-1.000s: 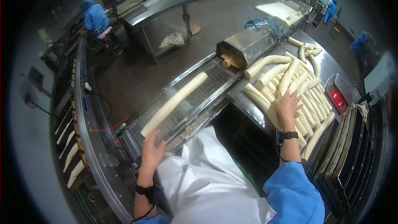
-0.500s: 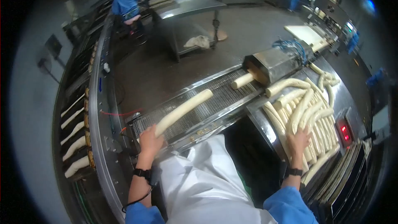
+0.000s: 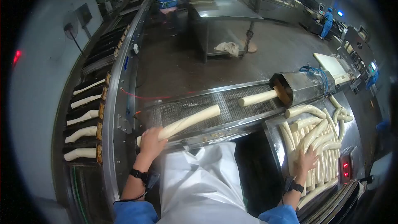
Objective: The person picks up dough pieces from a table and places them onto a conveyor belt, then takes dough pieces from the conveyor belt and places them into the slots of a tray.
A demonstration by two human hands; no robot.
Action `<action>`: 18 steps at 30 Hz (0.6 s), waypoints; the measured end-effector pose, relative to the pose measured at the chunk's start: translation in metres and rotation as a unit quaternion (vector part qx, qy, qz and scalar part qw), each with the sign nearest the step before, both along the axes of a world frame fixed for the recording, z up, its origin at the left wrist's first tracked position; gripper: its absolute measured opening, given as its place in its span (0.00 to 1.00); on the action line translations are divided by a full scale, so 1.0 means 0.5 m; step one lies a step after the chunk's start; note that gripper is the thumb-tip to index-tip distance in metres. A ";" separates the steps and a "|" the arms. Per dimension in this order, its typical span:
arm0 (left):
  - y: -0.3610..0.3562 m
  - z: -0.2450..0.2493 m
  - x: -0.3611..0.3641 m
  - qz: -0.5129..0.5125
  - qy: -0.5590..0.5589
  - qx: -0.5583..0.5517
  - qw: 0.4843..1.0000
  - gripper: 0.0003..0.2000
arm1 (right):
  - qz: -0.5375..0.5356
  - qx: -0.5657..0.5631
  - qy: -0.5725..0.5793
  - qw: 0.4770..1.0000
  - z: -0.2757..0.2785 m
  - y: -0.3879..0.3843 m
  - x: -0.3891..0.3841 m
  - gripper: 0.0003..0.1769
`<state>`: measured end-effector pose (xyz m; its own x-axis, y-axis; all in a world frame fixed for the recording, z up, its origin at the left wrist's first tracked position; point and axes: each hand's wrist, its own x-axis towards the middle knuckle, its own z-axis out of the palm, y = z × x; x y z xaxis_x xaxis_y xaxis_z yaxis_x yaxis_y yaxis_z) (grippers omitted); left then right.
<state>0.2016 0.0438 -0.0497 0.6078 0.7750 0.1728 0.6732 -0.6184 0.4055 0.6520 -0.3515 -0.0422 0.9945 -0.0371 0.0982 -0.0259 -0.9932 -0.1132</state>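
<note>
My left grip (image 3: pixel 152 142) holds the long dough roll (image 3: pixel 191 122) near its left end, at the left of the conveyor belt (image 3: pixel 178 111). My right grip (image 3: pixel 307 160), spread wide, touches dough rolls (image 3: pixel 315 135) on the right tabletop (image 3: pixel 274 135). I think soft squeezing works best.

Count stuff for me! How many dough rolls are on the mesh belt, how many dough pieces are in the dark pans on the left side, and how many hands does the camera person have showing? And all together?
Dough rolls on the mesh belt: 2
Dough pieces in the dark pans: 5
Hands: 2, left hand and right hand
Total: 9
</note>
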 end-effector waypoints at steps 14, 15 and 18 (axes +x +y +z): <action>-0.064 -0.067 -0.071 0.175 -0.350 -0.334 0.857 0.16 | 0.042 -0.100 -0.059 0.992 -0.043 -0.006 0.076 0.36; -0.086 -0.047 -0.055 0.205 -0.347 -0.434 0.806 0.14 | 0.056 -0.090 -0.072 0.992 -0.053 -0.008 0.081 0.37; -0.138 0.015 0.004 0.073 -0.326 -0.548 0.767 0.14 | 0.075 -0.082 -0.078 0.991 -0.086 -0.019 0.105 0.38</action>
